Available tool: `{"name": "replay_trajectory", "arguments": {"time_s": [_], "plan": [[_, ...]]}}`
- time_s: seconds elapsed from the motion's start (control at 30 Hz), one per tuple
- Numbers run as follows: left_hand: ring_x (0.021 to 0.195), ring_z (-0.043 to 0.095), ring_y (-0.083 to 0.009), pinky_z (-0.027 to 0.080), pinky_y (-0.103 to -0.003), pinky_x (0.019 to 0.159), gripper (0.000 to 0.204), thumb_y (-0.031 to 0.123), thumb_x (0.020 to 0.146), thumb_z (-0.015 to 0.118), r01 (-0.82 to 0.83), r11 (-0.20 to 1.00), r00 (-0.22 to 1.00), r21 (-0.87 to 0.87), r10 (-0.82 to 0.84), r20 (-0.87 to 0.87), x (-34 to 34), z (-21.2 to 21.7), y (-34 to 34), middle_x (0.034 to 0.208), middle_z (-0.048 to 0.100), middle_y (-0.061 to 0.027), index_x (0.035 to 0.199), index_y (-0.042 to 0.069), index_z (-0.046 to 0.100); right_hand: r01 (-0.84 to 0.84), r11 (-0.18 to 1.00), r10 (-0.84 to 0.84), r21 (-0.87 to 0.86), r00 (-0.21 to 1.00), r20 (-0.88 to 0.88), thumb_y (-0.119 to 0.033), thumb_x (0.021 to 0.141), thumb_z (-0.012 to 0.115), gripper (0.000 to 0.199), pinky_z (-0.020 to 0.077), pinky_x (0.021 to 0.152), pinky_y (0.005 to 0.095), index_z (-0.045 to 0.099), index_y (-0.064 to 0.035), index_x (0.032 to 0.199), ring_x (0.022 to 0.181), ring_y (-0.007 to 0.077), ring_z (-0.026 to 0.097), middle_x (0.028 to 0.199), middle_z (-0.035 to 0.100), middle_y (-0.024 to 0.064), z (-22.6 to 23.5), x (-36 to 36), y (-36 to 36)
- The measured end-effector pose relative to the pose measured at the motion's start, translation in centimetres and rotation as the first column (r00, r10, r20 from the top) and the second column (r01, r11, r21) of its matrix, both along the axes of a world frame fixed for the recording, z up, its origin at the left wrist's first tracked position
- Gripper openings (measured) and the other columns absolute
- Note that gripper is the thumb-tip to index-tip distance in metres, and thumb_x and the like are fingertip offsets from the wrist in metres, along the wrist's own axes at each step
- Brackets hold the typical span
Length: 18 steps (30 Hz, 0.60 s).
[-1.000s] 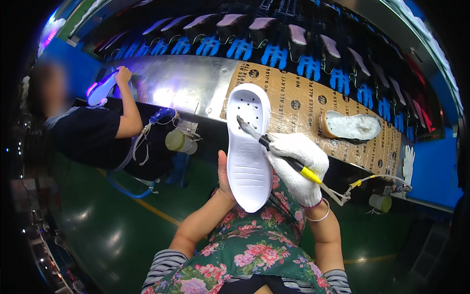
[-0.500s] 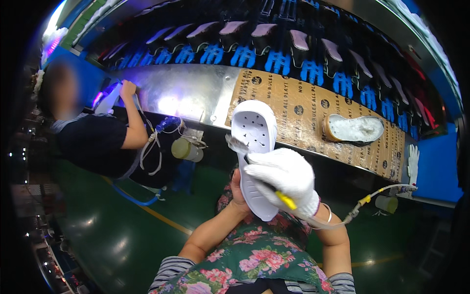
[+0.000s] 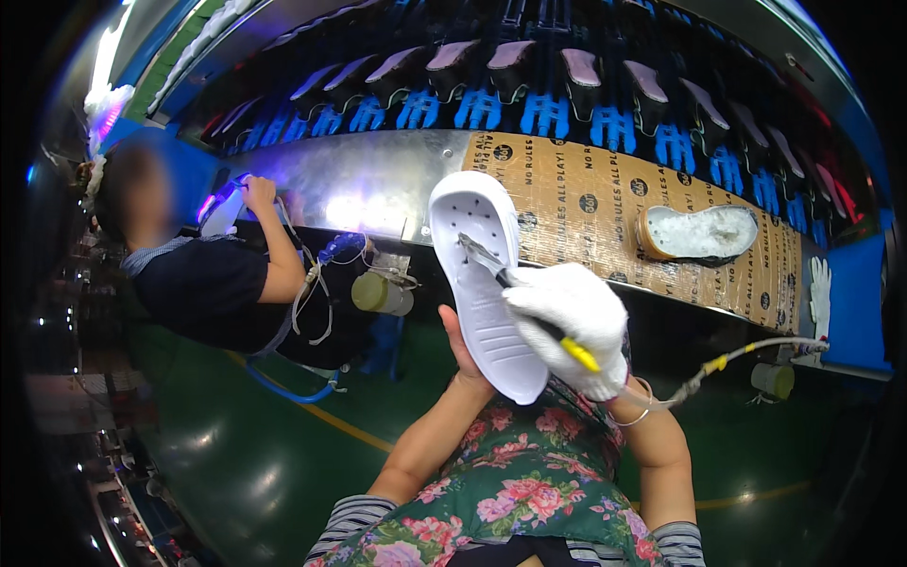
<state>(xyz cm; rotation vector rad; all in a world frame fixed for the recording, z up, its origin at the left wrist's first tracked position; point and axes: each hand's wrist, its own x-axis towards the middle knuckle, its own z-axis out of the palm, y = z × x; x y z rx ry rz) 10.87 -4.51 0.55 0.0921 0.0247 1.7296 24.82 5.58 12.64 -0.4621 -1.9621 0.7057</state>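
The bare left hand (image 3: pixel 470 361) grips the white sole (image 3: pixel 491 321) before the flowered apron (image 3: pixel 529 496), thumb beside its edge, other fingers hidden beneath. The gloved right hand's (image 3: pixel 572 321) fingers clamp a brush (image 3: pixel 486 258) — bristles over the holed end. Brushing looks unfinished — coverage I cannot tell. Beyond, a white-bottomed shoe (image 3: pixel 707 233) lies apart on cardboard (image 3: pixel 564 194).

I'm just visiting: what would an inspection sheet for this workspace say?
Surface: metal bench, partly covered by a brown printed sheet.
Work things: white sole, holed at one end; brush, bristles over the sole; tan-rimmed piece, whitish inside, lying on the sheet.
Clutter: white glove hanging at the bench's right end.
Hands: bare left hand supports the sole; gloved right hand grips the brush.
Cables: yellow-banded pale tube between the right hand and the bench's right end.
Surroundings: co-worker at left; blue holders in a row behind the bench; green floor.
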Motion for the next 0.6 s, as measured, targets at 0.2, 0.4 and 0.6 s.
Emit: {"name": "replay_trajectory", "arguments": {"time_s": [0.2,0.4,0.6], "plan": [[0.132,0.062,-0.0432,0.052,-0.057,0.11,0.115,0.095,0.09,0.036,0.005,1.0,0.996,0.004,-0.005,-0.086,-0.7,0.9,1.5,0.151,0.055,-0.0301,0.167,0.01,0.029,-0.201,0.979,0.201,0.028,0.979,0.024,-0.007,0.075,0.084,0.034,0.059,0.085,0.0409,0.081,-0.0108,0.109,0.098,0.0312,0.076,0.111,0.08,0.0113,-0.7,-0.8,-1.6],[0.134,0.057,-0.048,0.051,-0.063,0.11,0.11,0.091,0.092,0.04,0.047,0.991,0.996,0.126,-0.036,-0.085,-1.2,2.0,3.0,0.152,0.053,-0.0297,0.166,0.009,0.032,-0.047,0.99,0.051,0.133,0.998,-0.028,-0.007,0.073,0.084,0.037,0.0589,0.082,0.0414,0.079,-0.0101,0.11,0.096,0.0321,0.076,0.106,0.079,0.0084,-1.9,-1.4,-1.2],[0.133,0.057,-0.0512,0.052,-0.068,0.106,0.112,0.089,0.09,0.051,0.046,0.996,0.999,0.071,-0.047,0.02,-1.9,2.0,3.0,0.156,0.05,-0.0264,0.164,0.007,0.033,-0.345,0.933,0.338,-0.106,0.938,-0.078,-0.008,0.074,0.086,0.036,0.0593,0.079,0.041,0.08,-0.0158,0.109,0.094,0.0304,0.076,0.107,0.079,0.0064,-1.2,-0.4,-0.9]]}}
